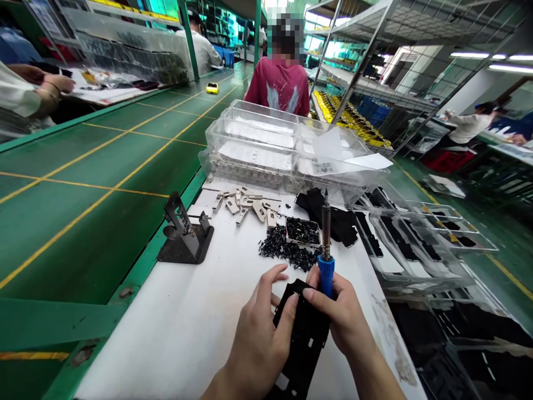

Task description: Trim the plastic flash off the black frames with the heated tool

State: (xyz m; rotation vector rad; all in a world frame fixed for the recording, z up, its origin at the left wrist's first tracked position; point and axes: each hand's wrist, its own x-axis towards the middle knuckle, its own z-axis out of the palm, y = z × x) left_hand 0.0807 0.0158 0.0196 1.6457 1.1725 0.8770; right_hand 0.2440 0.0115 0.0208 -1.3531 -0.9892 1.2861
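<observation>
My left hand (259,332) is closed on a black perforated panel (307,344), its thumb lying on the face and its fingers at the left edge. The blue handle of a soldering iron (326,271) is gripped in my right hand (348,311), tip pointing up. My right thumb also presses the panel's upper end. Just beyond both hands lies a heap of small black parts (277,244), spread around a little box (303,242) filled with the same kind. Farther back sit several beige blocks (245,204) with slots.
A dark metal stand (187,239) occupies the worktable's left side, beside a green conveyor belt (91,205). Clear plastic trays (254,130) are stacked at the back. Black panels (328,214) lie back right, with more trays (416,244) beyond. A person in a red shirt (278,83) sits ahead.
</observation>
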